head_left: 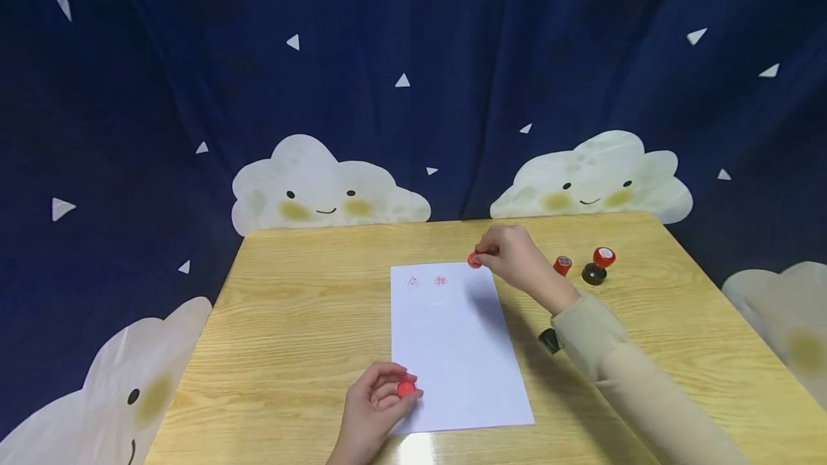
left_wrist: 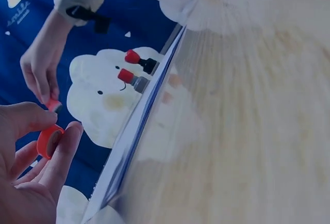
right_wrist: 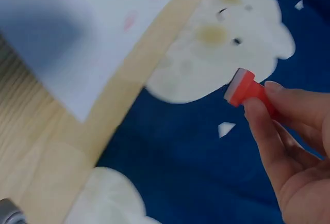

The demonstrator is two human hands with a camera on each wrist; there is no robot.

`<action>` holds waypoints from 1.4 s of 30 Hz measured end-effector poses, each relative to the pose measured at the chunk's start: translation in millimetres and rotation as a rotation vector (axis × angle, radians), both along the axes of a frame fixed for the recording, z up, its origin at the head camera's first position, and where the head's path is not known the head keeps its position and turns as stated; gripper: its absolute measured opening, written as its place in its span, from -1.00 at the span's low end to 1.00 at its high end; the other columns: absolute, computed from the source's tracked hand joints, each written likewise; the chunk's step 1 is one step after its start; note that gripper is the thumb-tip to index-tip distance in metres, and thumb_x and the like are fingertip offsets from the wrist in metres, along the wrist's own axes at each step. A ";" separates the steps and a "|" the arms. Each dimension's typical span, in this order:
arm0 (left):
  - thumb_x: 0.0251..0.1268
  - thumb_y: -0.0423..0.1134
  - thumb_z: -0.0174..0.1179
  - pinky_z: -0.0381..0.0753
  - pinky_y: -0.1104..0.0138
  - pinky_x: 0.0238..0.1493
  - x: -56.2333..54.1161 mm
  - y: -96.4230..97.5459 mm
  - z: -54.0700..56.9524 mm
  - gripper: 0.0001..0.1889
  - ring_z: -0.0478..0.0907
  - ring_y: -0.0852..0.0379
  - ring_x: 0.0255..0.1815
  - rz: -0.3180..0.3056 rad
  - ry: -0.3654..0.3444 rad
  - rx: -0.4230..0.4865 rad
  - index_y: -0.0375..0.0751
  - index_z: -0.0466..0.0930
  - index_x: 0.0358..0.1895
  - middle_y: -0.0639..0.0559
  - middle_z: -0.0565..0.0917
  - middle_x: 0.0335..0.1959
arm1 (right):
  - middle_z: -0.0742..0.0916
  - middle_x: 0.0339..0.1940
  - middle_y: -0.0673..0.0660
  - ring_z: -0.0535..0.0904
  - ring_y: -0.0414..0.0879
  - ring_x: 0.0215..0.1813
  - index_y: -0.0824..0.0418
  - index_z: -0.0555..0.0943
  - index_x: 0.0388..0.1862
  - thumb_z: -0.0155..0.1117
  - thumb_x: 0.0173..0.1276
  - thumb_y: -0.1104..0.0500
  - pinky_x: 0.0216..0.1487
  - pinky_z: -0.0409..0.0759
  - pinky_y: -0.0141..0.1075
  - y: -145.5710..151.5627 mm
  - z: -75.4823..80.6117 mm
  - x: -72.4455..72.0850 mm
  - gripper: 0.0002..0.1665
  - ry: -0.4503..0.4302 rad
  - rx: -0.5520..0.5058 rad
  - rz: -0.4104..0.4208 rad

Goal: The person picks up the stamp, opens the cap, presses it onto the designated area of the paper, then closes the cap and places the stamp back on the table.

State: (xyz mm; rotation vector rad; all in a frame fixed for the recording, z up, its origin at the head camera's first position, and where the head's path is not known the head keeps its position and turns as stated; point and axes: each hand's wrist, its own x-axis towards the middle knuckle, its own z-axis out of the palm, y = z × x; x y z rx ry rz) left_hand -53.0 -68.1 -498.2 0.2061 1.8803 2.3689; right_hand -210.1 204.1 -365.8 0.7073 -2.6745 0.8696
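Note:
In the head view my left hand (head_left: 371, 407) is at the lower left edge of a white sheet of paper (head_left: 459, 350). It holds a small round red cap (head_left: 406, 388) between thumb and fingers. The left wrist view shows this cap (left_wrist: 50, 141) as hollow. My right hand (head_left: 517, 257) is over the sheet's far right corner, pinching a red stamp (right_wrist: 250, 92) by its handle. The stamp's flat face points away from the fingers and is clear of the paper in the right wrist view. Two red stamp prints (head_left: 441, 280) lie along the sheet's far edge.
To the right of the paper stand a red-topped stamp (head_left: 563, 265) and a second stamp with a red top (head_left: 604, 257) and black base. A dark device (left_wrist: 98, 20) is strapped at the right cuff. Behind the wooden table (head_left: 291, 321) hangs a blue curtain (head_left: 362, 34) with clouds.

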 end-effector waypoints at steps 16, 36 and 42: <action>0.00 -0.58 0.44 0.74 0.32 -0.28 4.5 15.2 15.1 -0.27 0.71 -0.05 -0.30 0.087 0.259 -0.095 -0.24 0.32 0.27 -0.34 0.69 -0.20 | 0.69 -0.47 -0.09 0.58 -0.37 -0.38 0.14 0.66 -0.48 0.50 0.11 0.41 -0.39 0.59 -0.57 -58.1 -9.3 103.2 -0.79 0.039 -0.141 0.386; 0.01 -0.58 0.43 0.75 0.25 -0.31 3.0 14.9 13.3 -0.30 0.73 0.01 -0.31 0.050 0.425 -0.114 -0.31 0.32 0.27 -0.24 0.69 -0.18 | 0.67 -0.46 -0.07 0.56 -0.41 -0.37 0.14 0.62 -0.45 0.49 0.07 0.46 -0.36 0.58 -0.62 -75.2 -36.8 127.9 -0.73 0.028 -0.198 0.436; 0.02 -0.60 0.41 0.75 0.27 -0.32 -0.3 15.4 9.0 -0.36 0.71 0.16 -0.23 0.019 0.506 -0.077 -0.39 0.35 0.22 -0.27 0.69 -0.18 | 0.69 -0.42 -0.06 0.58 -0.40 -0.34 0.14 0.63 -0.41 0.46 0.11 0.46 -0.35 0.58 -0.63 -76.3 -35.9 129.9 -0.74 0.011 -0.210 0.473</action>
